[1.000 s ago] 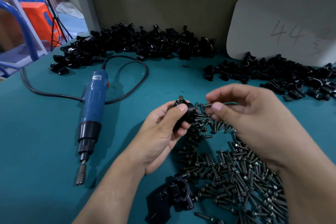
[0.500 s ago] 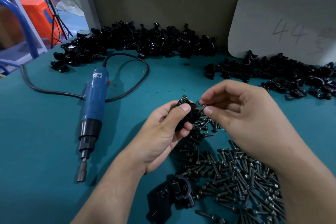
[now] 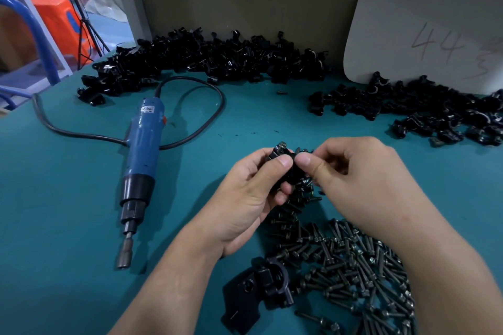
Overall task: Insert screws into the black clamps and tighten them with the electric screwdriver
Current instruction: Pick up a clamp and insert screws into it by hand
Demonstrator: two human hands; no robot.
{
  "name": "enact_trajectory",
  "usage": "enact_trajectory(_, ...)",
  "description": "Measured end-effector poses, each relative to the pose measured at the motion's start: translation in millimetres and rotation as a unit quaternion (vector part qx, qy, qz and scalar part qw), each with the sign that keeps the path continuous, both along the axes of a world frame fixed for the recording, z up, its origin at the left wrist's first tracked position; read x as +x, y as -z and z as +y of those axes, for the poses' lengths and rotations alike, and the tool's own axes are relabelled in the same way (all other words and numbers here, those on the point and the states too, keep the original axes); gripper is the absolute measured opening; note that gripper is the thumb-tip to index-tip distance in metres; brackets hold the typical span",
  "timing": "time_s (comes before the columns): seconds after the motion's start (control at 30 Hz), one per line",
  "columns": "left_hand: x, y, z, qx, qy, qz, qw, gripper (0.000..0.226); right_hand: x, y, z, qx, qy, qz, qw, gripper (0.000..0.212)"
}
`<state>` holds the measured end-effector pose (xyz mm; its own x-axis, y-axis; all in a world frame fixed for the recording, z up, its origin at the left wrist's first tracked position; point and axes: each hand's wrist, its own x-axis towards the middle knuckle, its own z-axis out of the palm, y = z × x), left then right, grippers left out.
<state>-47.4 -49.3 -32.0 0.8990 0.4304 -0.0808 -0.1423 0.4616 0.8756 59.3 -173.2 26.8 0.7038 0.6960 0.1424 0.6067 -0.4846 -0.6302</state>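
Note:
My left hand [image 3: 250, 198] grips a small black clamp [image 3: 283, 152] above the table, thumb on its top. My right hand [image 3: 362, 185] meets it from the right, thumb and forefinger pinching a screw [image 3: 300, 150] against the clamp; most of the screw is hidden by the fingers. Below the hands lies a heap of dark screws [image 3: 348, 266]. The blue electric screwdriver [image 3: 138, 171] lies on the table to the left, bit pointing toward me, with neither hand touching it.
Piles of black clamps lie along the back wall [image 3: 212, 60] and at the right [image 3: 424, 106]. A black jig holding a clamp [image 3: 255, 296] stands near the front edge. The screwdriver cable [image 3: 201, 128] loops over the teal mat. A white board [image 3: 424, 32] leans on the wall.
My right hand has moved left with the screw, from a small gap to touching the clamp. The left hand holds the clamp nearly still.

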Motion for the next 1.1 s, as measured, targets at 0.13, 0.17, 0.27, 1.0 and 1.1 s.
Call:
enact_trajectory(0.13,-1,0,3,0.0,-0.005,-0.008,1.0,0.033,-2,-1,1,-0.028,-0.031,0.007,0.999,0.032)
enact_trajectory(0.17,-1,0,4,-0.001,-0.007,-0.01,1.0,0.033,-2,-2,0,-0.027,-0.043,0.017,0.999,0.029)
enact_trajectory(0.27,-1,1,4,0.003,-0.006,-0.007,1.0,0.03,-1,-3,-3,-0.031,-0.063,0.01,0.997,0.01)
enact_trajectory(1.0,-1,-1,-2,0.067,0.009,0.011,0.998,0.031,-2,8,3,-0.085,-0.05,0.058,0.993,0.035)
enact_trajectory(1.1,-1,0,-1,0.065,0.001,0.006,0.998,0.026,-4,8,6,-0.096,-0.042,0.041,0.994,0.039)
